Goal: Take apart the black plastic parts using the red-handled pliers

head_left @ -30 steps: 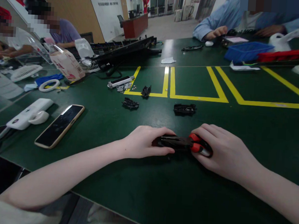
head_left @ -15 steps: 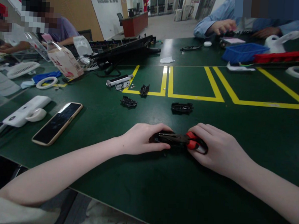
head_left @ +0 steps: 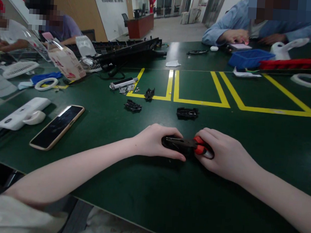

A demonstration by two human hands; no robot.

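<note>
My left hand (head_left: 156, 142) curves around the left end of a long black object with red parts (head_left: 179, 142), thumb on the near side and fingers on the far side. My right hand (head_left: 220, 148) is closed around its right end, where red and white parts show by the fingers. The object's exact kind and underside are hidden by my hands and dark shading. Just beyond lie a black plastic piece (head_left: 187, 113) and two smaller black pieces, one to the left (head_left: 133, 106) and one by the tape (head_left: 149, 93).
A phone (head_left: 57, 127) and a white power strip (head_left: 26, 112) lie at left. Yellow tape outlines (head_left: 201, 102) mark the green table (head_left: 130, 185). A white-and-black part (head_left: 123, 83) lies beyond. A blue basket (head_left: 250, 59) stands far right, near another person's hand (head_left: 235, 36).
My left hand has slid slightly right along the black object, its thumb and fingers farther apart. My right hand stays in nearly the same place. The view has shifted a little.
</note>
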